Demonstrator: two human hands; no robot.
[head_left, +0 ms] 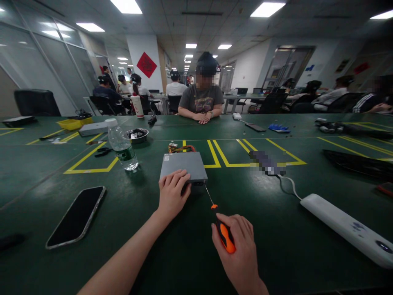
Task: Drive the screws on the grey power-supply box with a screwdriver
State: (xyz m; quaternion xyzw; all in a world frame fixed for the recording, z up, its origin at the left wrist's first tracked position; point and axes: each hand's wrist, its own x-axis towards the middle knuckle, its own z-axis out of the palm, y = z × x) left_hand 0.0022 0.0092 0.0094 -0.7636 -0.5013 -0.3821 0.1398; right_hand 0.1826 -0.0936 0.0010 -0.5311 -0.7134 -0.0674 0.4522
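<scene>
A grey metal computer power supply point(183, 160) lies flat on the green table, with a bundle of coloured cables point(181, 149) at its far side. My left hand point(174, 186) grips its near left edge, fingers over the top and thumb down at the front face. In my right hand point(238, 241) is an orange and black screwdriver point(226, 237), its handle between thumb and fingers. The thin shaft points up and left, and its tip meets the lower right corner of the front face. Whether the tip sits in a screw is too small to tell.
Left of the power supply stand a water bottle point(123, 149) and a metal bowl point(137, 135) of small parts. A phone point(76, 216) lies nearer. At right are a white power strip point(344, 227) and its cable. Across the table sits a person point(201, 100), hands together.
</scene>
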